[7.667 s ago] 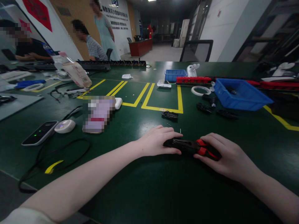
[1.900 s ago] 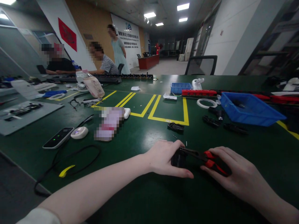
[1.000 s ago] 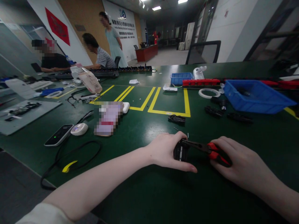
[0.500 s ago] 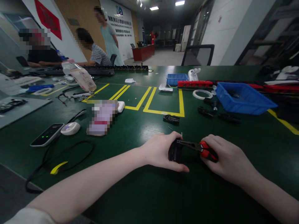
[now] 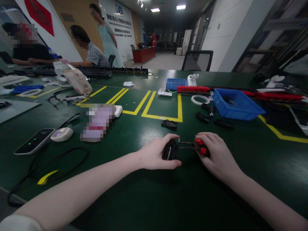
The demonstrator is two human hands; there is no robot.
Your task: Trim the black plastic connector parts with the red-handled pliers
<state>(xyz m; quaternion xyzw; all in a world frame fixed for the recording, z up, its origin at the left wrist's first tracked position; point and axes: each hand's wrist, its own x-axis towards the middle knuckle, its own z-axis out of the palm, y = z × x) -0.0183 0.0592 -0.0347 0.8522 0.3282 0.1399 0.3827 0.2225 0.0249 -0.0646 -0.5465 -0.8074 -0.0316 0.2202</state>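
My left hand (image 5: 156, 152) is closed round a small black plastic part (image 5: 170, 150), thumb below it and fingers over its top. A thin metal pin (image 5: 178, 140) sticks up at the part's upper right edge. In my right hand (image 5: 215, 152) is a pair of needle-nose pliers (image 5: 201, 147) with red-and-black handles. Their jaws stand apart and point left at the black part, the tips close to the pin; whether they touch it I cannot tell. Just beyond my left hand lies a similar black part (image 5: 169, 124) on the green table (image 5: 154, 199).
A blue bin (image 5: 238, 106) stands at the right, with black parts (image 5: 223, 123) and a white tape ring (image 5: 200, 99) beside it. To the left lie a phone (image 5: 97, 123), a small device (image 5: 35, 141) and a black cable (image 5: 81, 163). A bottle (image 5: 75, 78) leans farther back; people are across the table.
The pliers' jaws have opened and drawn back slightly from the black part. In my left hand the part has turned, showing another side. The whole view has shifted a little.
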